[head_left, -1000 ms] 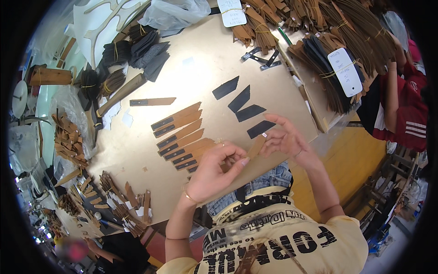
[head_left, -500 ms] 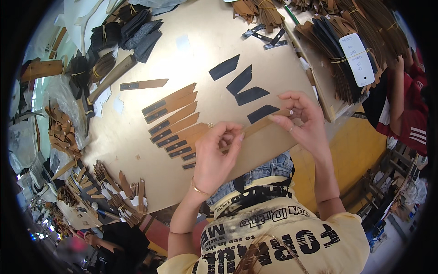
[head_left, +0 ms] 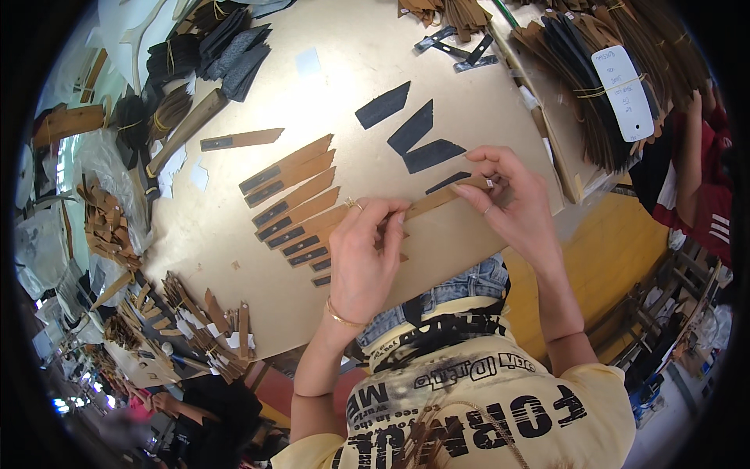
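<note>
A narrow brown leather strip (head_left: 437, 202) is stretched between my two hands above the near part of the table. My left hand (head_left: 366, 250) pinches its left end between thumb and fingers. At the other end, my right hand (head_left: 512, 195) grips the strip, a small white label showing by the fingertips. Behind the strip a black slanted piece (head_left: 448, 183) is partly covered; several more, such as this black piece (head_left: 384, 105), lie farther off. Left of my hands runs a staggered row of brown strips (head_left: 308, 166) with dark rectangular patches; my left hand hides some of their ends.
One patched brown strip (head_left: 244, 139) lies apart at the left. Beyond it are a wooden handle (head_left: 187, 129) and black bundles (head_left: 241, 62). Rubber-banded strips with a white tag (head_left: 623, 92) stand at the right, near a person's red sleeve (head_left: 715, 195). Dark flat pieces (head_left: 461, 51) sit at the back.
The strip and both hands have shifted slightly up and left in the picture. The nearest black piece is now more covered. Both hands keep their hold; the whole view has tilted a little.
</note>
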{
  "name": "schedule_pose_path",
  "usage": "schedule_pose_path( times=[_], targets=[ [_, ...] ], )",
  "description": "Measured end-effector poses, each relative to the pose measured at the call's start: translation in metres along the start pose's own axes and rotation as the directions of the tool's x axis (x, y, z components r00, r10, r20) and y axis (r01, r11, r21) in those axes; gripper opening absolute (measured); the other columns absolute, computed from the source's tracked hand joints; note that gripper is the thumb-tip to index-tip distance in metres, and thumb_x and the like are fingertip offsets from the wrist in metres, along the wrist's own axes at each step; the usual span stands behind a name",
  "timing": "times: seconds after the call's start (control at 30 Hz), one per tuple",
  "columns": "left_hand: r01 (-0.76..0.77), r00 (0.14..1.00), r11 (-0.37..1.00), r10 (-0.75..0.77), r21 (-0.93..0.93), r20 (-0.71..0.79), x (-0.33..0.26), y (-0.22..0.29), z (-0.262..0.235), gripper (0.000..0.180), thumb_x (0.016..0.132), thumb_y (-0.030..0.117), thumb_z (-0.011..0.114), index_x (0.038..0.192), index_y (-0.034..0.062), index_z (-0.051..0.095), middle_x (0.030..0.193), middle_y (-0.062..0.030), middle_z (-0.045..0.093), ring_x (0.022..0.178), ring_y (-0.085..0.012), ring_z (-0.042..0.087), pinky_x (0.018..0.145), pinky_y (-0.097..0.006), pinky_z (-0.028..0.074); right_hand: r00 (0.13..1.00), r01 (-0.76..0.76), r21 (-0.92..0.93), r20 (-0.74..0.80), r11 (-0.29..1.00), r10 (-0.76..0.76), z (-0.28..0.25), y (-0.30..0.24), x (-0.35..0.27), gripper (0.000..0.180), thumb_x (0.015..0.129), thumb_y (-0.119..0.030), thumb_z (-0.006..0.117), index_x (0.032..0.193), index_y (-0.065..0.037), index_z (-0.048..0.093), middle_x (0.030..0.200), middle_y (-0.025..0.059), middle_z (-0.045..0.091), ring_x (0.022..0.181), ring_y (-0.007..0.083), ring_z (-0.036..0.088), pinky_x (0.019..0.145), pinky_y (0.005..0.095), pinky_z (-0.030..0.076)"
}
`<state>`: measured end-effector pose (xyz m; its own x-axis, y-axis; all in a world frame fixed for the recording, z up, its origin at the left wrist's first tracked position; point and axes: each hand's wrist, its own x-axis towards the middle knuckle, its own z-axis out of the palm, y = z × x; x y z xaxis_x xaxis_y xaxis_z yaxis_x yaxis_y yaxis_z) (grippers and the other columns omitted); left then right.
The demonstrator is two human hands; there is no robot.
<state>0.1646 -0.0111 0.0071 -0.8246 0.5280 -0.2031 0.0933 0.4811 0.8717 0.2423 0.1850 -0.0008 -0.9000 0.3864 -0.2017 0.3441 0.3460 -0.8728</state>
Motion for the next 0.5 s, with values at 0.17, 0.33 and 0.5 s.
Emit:
schedule_pose_path(
  times=[0.17,0.33,0.5],
  targets=[
    [-0.008,1.000,0.999,0.006,0.053,0.028,0.0000,-0.0014,0.0002,0.018,0.088,-0.007,0.062,0.101,0.0002,0.071,0.086,-0.0089,0.065,0.068,-0.0149,0.061,0.063,-0.025,0.049,1.000,-0.029,0.002,0.005,1.000,0.029,0.0011,-0.0003,0.0030,0.038,0.082,-0.012,0.080,0.114,-0.005,0.061,0.082,-0.0007,0.065,0.071,0.0072,0.057,0.060,0.0216,0.045],
    [-0.025,0.999,0.999,0.024,0.039,0.036,-0.0013,-0.0026,0.0027,0.023,0.088,-0.010,0.060,0.105,0.0001,0.071,0.087,-0.0099,0.062,0.071,-0.0162,0.061,0.065,-0.027,0.051,0.999,-0.044,0.006,0.018,0.999,0.044,-0.0011,-0.0014,0.0048,0.038,0.082,-0.011,0.080,0.113,-0.004,0.059,0.080,-0.0012,0.064,0.066,0.0055,0.054,0.057,0.0209,0.043],
    [-0.037,0.999,0.998,0.035,0.060,0.036,-0.0010,-0.0041,0.0032,0.024,0.088,-0.011,0.059,0.104,0.0003,0.071,0.086,-0.0095,0.061,0.071,-0.0168,0.062,0.064,-0.028,0.051,1.000,-0.031,0.002,0.001,1.000,0.031,0.0001,-0.0011,0.0059,0.037,0.082,-0.010,0.080,0.111,-0.003,0.058,0.080,-0.0011,0.064,0.066,0.0047,0.054,0.057,0.0201,0.043]
  ],
)
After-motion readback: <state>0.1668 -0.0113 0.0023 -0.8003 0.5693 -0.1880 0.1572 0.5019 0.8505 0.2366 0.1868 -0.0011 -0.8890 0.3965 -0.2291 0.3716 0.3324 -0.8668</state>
